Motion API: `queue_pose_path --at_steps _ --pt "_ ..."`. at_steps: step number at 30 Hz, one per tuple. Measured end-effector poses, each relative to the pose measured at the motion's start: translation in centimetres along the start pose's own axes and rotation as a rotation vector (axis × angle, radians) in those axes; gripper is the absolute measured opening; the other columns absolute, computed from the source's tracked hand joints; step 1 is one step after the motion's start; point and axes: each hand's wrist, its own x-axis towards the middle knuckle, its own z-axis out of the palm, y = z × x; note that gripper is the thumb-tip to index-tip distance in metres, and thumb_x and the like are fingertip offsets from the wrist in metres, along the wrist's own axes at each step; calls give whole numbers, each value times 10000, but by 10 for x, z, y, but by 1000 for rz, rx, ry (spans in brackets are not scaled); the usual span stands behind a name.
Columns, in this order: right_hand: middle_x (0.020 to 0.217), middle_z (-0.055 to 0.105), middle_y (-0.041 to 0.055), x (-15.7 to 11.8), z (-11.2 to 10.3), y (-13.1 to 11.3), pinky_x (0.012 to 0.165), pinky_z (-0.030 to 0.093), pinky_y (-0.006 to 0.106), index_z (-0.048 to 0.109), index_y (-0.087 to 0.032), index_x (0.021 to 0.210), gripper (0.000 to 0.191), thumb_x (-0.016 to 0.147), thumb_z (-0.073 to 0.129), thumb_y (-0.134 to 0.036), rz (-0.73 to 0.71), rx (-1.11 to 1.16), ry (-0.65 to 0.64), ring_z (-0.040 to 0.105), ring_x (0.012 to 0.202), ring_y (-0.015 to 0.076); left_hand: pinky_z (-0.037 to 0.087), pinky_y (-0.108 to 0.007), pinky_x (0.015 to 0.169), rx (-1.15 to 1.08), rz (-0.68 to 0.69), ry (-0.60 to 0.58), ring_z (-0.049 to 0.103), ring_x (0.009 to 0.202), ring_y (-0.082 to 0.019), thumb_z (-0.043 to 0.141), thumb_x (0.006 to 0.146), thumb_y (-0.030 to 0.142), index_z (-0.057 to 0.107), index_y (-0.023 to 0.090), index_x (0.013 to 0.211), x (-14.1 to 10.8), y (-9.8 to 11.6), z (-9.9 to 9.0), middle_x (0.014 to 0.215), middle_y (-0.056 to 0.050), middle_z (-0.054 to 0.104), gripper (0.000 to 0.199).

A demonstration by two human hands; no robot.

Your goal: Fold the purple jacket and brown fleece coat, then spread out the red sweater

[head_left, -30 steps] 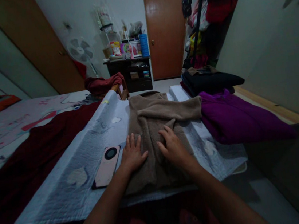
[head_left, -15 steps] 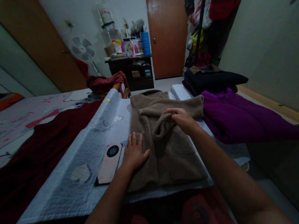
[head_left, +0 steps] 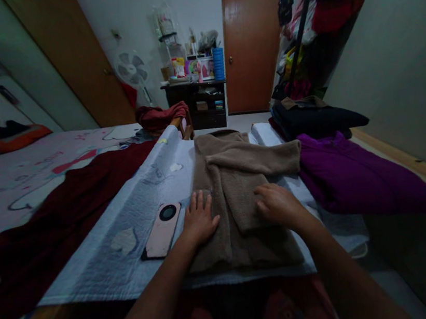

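A brown fleece jacket (head_left: pixel 244 249) lies on the light blue quilted cloth in front of me. One sleeve (head_left: pixel 246 202) is folded over the body and points towards me, while the other sleeve (head_left: pixel 275 156) stretches out to the right. My left hand (head_left: pixel 200 217) rests flat on the jacket's left side, fingers spread. On the right edge of the folded sleeve, my right hand (head_left: pixel 282 205) has its fingers curled on the fabric; its thumb is hidden. A pink phone (head_left: pixel 162 234) with a round black camera lies just left of my left hand.
Right of the jacket lie a folded purple garment (head_left: pixel 356 172) and a stack of dark folded clothes (head_left: pixel 317 114). A dark red cloth (head_left: pixel 85 202) is spread over the bed (head_left: pixel 40 161) on the left. Behind stand a fan (head_left: pixel 132 68) and a dark cabinet (head_left: pixel 196 107).
The sleeve that my right hand held bunched up now lies flat, pointing towards me. My right hand has moved lower, nearer to me. My left hand stays on the jacket; the view has shifted slightly.
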Motion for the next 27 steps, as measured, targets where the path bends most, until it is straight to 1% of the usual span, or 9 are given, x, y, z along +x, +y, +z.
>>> queue_pose_path --at_steps 3,5,8,11,13,16,19,23,27 --pt "1521 390 119 13 37 -6 1111 251 519 495 -211 1390 511 915 486 -402 -17 -19 104 319 1399 325 253 -550 1115 -6 6 -23 68 1480 -371 488 896 466 310 135 1503 -8 2 0 1607 -185 135 714" --pt "1555 329 120 14 64 -7 1111 186 608 436 -238 1441 603 910 483 -520 8 -17 56 244 1430 367 244 -569 1114 -12 15 -34 65 1480 -373 489 900 450 318 145 1503 -16 4 0 1607 -180 135 697" --pt "1551 337 124 11 89 -5 1114 116 647 445 -248 1438 584 929 444 -536 10 -37 34 210 1442 373 217 -596 1117 -31 30 -43 73 1480 -372 496 904 425 342 189 1496 -28 6 -1 1608 -164 149 655" --pt "1540 356 129 12 87 -4 1105 131 657 463 -240 1423 569 926 467 -517 14 -38 13 232 1431 381 193 -595 1131 -71 38 -31 79 1484 -353 502 908 405 368 225 1482 -36 7 -3 1610 -140 167 616" --pt "1491 428 144 18 75 -8 1096 211 619 536 -212 1355 513 905 524 -458 6 -10 -13 312 1394 376 189 -587 1138 -108 43 -15 83 1486 -340 513 905 395 393 235 1467 -38 6 -4 1609 -130 183 597" --pt "1312 601 135 35 58 -21 1041 372 427 627 -171 1210 356 891 533 -297 -59 134 -11 517 1239 279 198 -572 1147 -194 62 11 114 1483 -330 552 884 375 456 243 1421 -39 1 -4 1599 -112 232 561" --pt "1156 689 99 55 54 -39 931 441 291 642 -164 1151 306 895 485 -223 -98 292 -35 629 1075 207 218 -519 1168 -336 80 52 181 1473 -296 564 870 328 504 216 1373 -39 -7 -5 1562 -99 327 518" --pt "1117 708 109 76 62 -60 860 461 297 634 -175 1127 299 867 498 -233 21 251 -115 654 1051 238 275 -404 1176 -591 51 127 329 1419 -221 494 890 250 533 169 1328 -40 -18 -6 1499 -101 425 448" --pt "1126 699 150 90 69 -75 856 461 329 575 -156 1183 353 862 508 -286 162 187 -122 654 1060 269 312 -412 1165 -726 -2 223 401 1376 -204 411 904 207 555 177 1291 -34 -31 -5 1479 -98 443 414"
